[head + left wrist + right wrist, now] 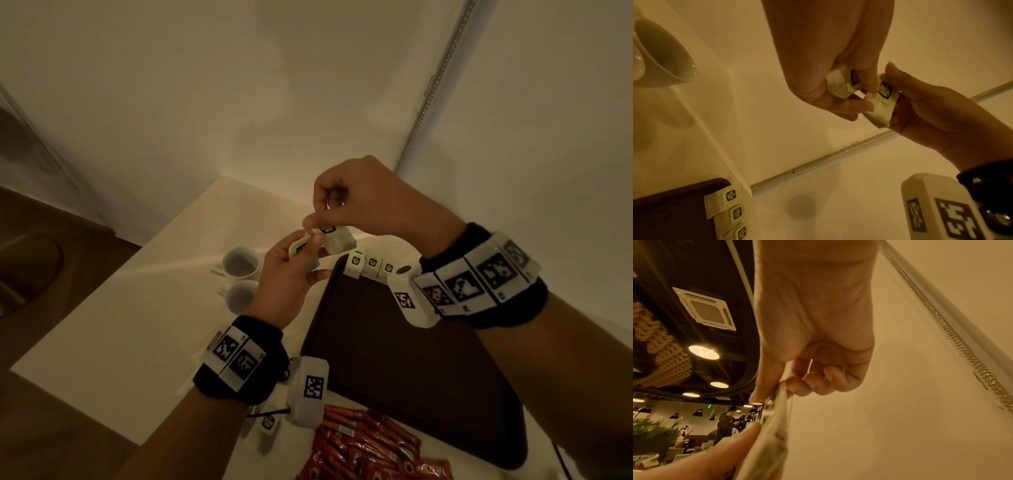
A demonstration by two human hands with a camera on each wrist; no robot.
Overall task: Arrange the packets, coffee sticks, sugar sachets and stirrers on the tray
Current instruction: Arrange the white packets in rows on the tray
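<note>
Each hand point(291, 274) point(359, 202) pinches a packet point(337, 240), seemingly above the tray point(394, 359).

café | ceiling downlights point(703, 352); pendant lamps point(697, 412); seated area; cups point(240, 264) on table point(137, 325)

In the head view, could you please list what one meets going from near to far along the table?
Red coffee sticks → dark tray → row of three tea packets at the tray's far edge → the left hand and right hand, each holding a tea packet, above the table.
</note>
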